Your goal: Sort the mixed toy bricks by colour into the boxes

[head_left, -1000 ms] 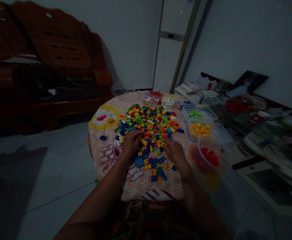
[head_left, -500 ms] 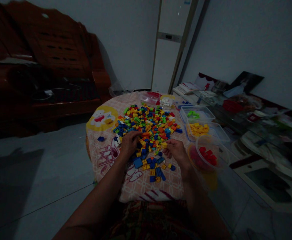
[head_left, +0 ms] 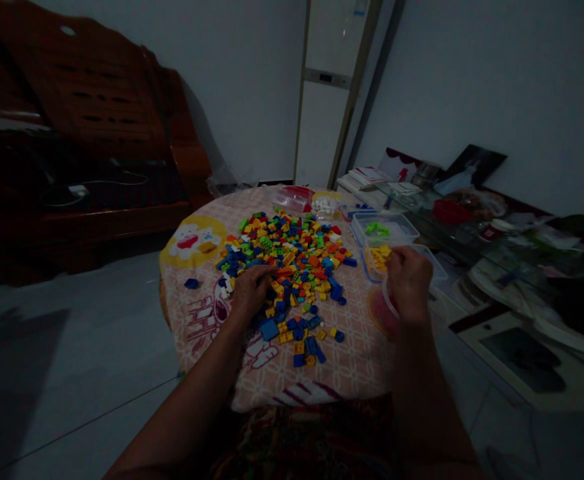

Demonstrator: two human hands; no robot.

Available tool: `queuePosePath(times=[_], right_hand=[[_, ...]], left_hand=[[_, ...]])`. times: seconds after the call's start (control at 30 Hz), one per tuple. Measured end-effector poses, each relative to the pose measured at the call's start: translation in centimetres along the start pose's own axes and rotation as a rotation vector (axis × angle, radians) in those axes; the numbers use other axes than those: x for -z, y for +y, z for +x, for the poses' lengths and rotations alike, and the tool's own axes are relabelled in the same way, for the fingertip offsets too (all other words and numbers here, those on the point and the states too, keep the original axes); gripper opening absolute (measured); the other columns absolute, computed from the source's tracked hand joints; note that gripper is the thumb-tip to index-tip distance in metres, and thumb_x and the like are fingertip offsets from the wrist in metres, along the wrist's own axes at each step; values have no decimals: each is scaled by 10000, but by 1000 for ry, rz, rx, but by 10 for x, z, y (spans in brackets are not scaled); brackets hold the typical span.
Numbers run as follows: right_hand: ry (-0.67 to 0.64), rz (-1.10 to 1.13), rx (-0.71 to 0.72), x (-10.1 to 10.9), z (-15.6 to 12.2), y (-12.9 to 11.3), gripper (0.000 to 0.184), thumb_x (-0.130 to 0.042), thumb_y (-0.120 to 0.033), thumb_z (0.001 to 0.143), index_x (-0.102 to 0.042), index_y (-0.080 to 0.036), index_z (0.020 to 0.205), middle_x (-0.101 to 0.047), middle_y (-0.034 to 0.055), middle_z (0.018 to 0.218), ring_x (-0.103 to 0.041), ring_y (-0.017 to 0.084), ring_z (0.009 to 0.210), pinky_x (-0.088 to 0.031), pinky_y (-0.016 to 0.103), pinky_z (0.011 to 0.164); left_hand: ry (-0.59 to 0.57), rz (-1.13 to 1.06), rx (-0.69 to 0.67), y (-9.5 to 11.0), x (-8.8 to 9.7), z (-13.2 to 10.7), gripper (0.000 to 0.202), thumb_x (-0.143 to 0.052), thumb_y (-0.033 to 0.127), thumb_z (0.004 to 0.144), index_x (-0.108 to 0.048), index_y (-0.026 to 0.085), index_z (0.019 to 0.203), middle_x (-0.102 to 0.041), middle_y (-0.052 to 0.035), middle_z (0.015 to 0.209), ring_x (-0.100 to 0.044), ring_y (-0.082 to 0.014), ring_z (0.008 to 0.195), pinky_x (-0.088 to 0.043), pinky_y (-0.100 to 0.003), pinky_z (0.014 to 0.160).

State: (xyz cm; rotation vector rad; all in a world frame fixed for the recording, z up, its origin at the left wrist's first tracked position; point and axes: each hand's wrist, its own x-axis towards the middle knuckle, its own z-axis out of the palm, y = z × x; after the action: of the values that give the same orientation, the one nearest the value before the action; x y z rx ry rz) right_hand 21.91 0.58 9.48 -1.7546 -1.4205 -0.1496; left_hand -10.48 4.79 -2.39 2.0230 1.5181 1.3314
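A heap of small building blocks (head_left: 292, 247) in several colours covers the middle of the round table. My left hand (head_left: 252, 288) rests at the heap's near left side. Its fingers are bent and apart, the tips beside an orange block (head_left: 285, 271). Over the clear box of yellow blocks (head_left: 378, 257), at its right side, my right hand (head_left: 410, 280) is closed in a pinch. The yellow block in it is mostly hidden by the fingers. My right hand also covers much of the round tub (head_left: 383, 310) below it.
A clear box of green blocks (head_left: 378, 229) stands behind the yellow ones. White pieces (head_left: 325, 204) lie in a container at the back. Loose blue and yellow blocks (head_left: 299, 347) lie near me. A cluttered glass table (head_left: 422, 207) stands at the right, a wooden bench (head_left: 97, 100) at the left.
My right hand has moved right and up from the heap to the yellow blocks' box, carrying a yellow block. My left hand stays at the heap. The view has shifted slightly.
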Motion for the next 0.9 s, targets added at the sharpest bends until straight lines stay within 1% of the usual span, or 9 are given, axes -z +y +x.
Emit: queuePosePath(times=[0.07,0.17,0.27,0.4,0.57,0.63,0.7,0.8,0.9], right_hand=[[108,-138,8,8,10,9,389,-432,-218,824,-724,-96,1051,-735,195,941,-678,301,894,-493,456,851],[113,-182,19,11,9,11,424,-419,-219,846,-715,-74,1112,-728,221,999,-674,320,935,-480,469,878],[16,-56,36,4,-7,0,399,-438,-257,868,-731,-94,1084,-745,182,954,-693,296,882,-504,422,840],[-215,172,70,-17,-33,-20,355,-475,-307,891,-744,-160,1069,-755,85,812,-701,231,753,-520,329,735],[-490,153,177,-48,-59,-31,284,-503,-256,901,-772,-211,979,-775,68,887,-699,200,764,-479,274,690],[-531,86,182,-58,-66,-30,287,-505,-243,910,-775,-211,1003,-778,79,901,-701,207,775,-468,277,690],[-534,20,177,-66,-71,-28,310,-507,-240,917,-759,-207,1096,-777,91,915,-700,216,794,-461,283,702],[-553,-62,188,-75,-78,-24,379,-518,-250,920,-690,-201,1254,-773,102,958,-696,224,829,-453,287,714],[-580,-143,199,-80,-82,-20,417,-536,-287,921,-643,-219,1318,-766,106,983,-687,232,850,-443,290,715]], left_hand=[[0,-2,0,0,0,0,319,-466,202,857,-758,205,985,-747,-61,1046,-676,-215,994,-537,-364,931],[-5,1,0,1,0,0,325,-462,190,850,-759,200,982,-747,-65,1049,-676,-218,1000,-534,-370,941],[-12,9,0,2,1,0,332,-459,184,851,-759,207,992,-746,-62,1056,-671,-221,1012,-530,-380,954],[-11,4,8,2,0,0,335,-457,177,846,-760,210,987,-746,-55,1056,-671,-216,1013,-530,-374,952],[-20,-4,3,1,0,0,323,-464,171,848,-756,213,979,-748,-54,1048,-674,-211,1008,-528,-374,952],[-15,-9,3,2,0,0,322,-462,170,855,-755,216,980,-746,-55,1055,-673,-211,1014,-527,-375,952],[-11,-11,3,2,0,0,324,-452,179,869,-753,214,986,-745,-56,1058,-673,-208,1016,-527,-371,952],[-17,-5,2,3,1,0,322,-446,192,875,-751,208,978,-746,-57,1058,-674,-207,1016,-529,-363,946],[-20,6,0,2,0,1,318,-450,186,864,-749,200,972,-747,-61,1057,-675,-210,1017,-530,-359,943]])
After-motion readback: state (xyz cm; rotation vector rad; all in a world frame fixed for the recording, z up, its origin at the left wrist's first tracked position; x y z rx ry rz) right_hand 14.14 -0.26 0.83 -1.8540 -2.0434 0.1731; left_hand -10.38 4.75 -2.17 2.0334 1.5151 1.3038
